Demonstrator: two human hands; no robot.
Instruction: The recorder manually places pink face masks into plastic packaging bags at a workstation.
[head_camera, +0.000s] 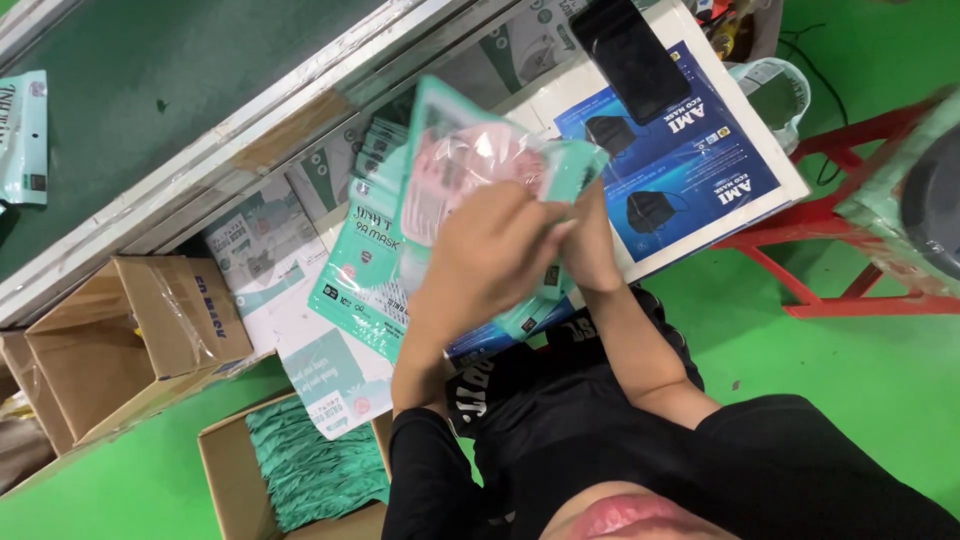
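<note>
Both my hands hold a teal-edged clear pouch (455, 150) with pink face masks inside, raised above the work table. My left hand (490, 255) lies over the lower front of the pouch, fingers curled around it. At the pouch's right edge, my right hand (592, 240) pinches its teal border. Below the hands lies a stack of flat teal-and-white pouches (365, 275).
A blue printed carton sheet (690, 170) lies on the white table with a black phone (630, 55) on it. Open cardboard boxes (120, 340) stand at left, one (300, 470) holding green masks. A dark conveyor (170, 90) carries a pouch (22, 135). A red frame (830, 210) stands right.
</note>
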